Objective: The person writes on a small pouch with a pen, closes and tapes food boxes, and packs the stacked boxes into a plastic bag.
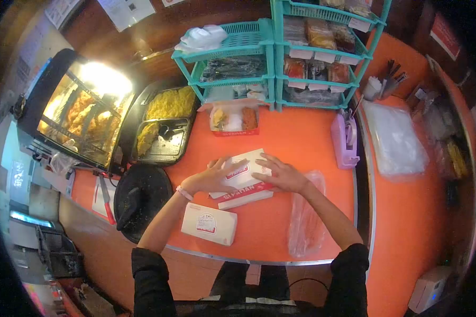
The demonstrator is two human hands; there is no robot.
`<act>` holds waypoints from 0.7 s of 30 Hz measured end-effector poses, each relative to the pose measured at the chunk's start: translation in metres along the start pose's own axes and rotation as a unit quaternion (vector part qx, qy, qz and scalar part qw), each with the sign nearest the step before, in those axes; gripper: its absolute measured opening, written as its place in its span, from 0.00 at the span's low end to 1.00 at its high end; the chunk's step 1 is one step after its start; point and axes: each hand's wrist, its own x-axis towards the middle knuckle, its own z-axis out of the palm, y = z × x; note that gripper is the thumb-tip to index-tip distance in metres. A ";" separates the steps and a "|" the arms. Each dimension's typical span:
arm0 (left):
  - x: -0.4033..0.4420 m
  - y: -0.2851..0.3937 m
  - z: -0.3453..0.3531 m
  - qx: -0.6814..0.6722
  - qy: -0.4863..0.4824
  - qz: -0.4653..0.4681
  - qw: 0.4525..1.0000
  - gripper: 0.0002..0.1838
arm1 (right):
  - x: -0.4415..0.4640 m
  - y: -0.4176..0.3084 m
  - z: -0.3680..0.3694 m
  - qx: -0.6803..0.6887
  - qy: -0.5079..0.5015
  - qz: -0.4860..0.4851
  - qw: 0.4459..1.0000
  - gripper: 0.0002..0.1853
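Note:
A white and red cardboard takeaway box (pixel 247 165) with a printed label lies between my two hands on the orange counter (pixel 296 142). My left hand (pixel 212 178) grips its left side, fingers spread along the edge. On the other side, my right hand (pixel 281 174) holds the right edge, with fingertips on the white top. A red band with white lettering shows along the box's near side. Closer to me sits a shut takeaway box (pixel 209 224) with a round label. Beyond my hands stands an open takeaway box (pixel 234 119) with food and a white portion inside.
At left are a lit food warmer (pixel 84 113), a black tray (pixel 166 140) of yellow food, a round black tray (pixel 143 198) and a red-handled knife (pixel 107 203). Teal racks (pixel 272 63) stand behind. Plastic bags (pixel 308 216) and a purple tape dispenser (pixel 345 140) lie to the right.

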 end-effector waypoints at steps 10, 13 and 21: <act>-0.051 0.011 0.054 -0.059 0.269 -0.019 0.961 0.35 | 0.015 -0.014 0.015 -0.081 0.054 0.014 0.995 0.40; -0.055 -0.002 0.060 -0.087 0.272 -0.001 0.958 0.37 | 0.017 -0.017 0.014 -0.070 -0.011 -0.029 0.997 0.38; -0.051 -0.038 0.049 -0.094 0.242 0.055 0.964 0.36 | 0.009 0.004 -0.001 0.002 -0.035 0.051 0.998 0.35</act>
